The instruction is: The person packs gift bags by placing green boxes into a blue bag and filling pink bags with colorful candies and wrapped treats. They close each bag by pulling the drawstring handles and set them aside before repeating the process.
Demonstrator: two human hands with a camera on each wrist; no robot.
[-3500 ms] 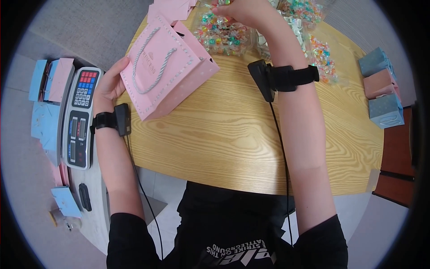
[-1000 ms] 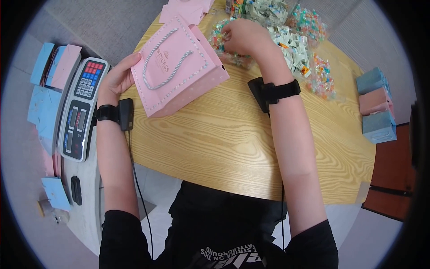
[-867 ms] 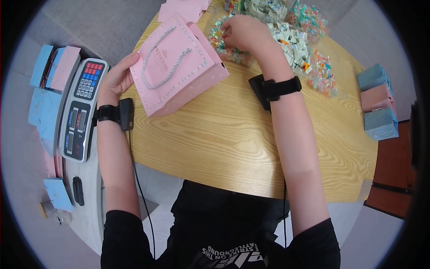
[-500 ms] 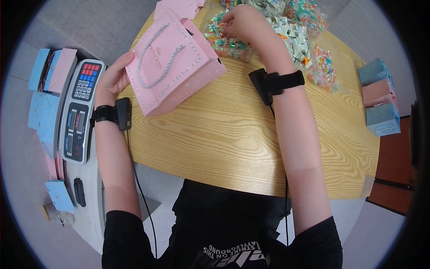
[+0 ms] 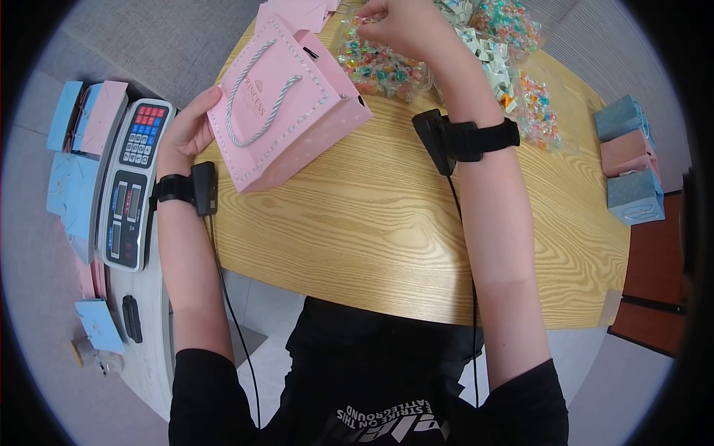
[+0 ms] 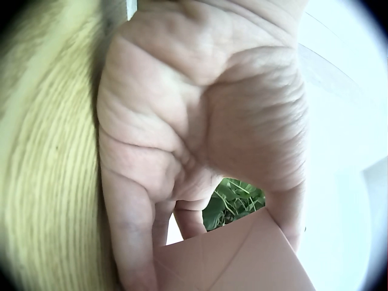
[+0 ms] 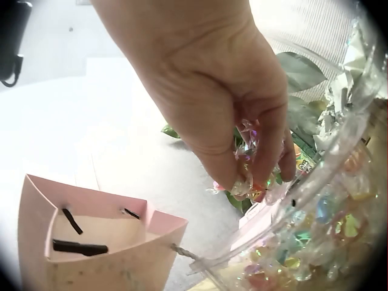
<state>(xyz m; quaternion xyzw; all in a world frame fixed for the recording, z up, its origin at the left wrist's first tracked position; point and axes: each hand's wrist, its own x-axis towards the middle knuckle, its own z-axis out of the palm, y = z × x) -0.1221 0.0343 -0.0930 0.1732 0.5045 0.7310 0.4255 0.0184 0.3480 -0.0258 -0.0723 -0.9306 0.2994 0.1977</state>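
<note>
My left hand (image 5: 190, 128) grips the side of a pink paper gift bag (image 5: 286, 132), thumb on its front face and fingers behind. The bag has "PRINCESS" lettering, silver rope handles and a dotted border; its open top faces away from me. In the left wrist view the pink bag edge (image 6: 224, 257) sits between thumb and fingers. My right hand (image 5: 409, 28) is over a clear bag of wrapped candies (image 5: 387, 70), right of the gift bag. In the right wrist view its fingertips pinch several shiny wrapped candies (image 7: 245, 163), above the candy bag's rim and the gift bag's opening.
White-green packets (image 5: 491, 59) and more candy bags (image 5: 539, 111) lie to the right at the back. Flat pink bags (image 5: 297, 13) are at the far left edge. A digital scale (image 5: 134, 186) stands left, and small gift bags (image 5: 632, 160) stand at the right edge.
Over the last second my right hand has lifted from the candy pile and moved away from me, with candies now in its fingers. My left hand keeps its grip on the gift bag.
</note>
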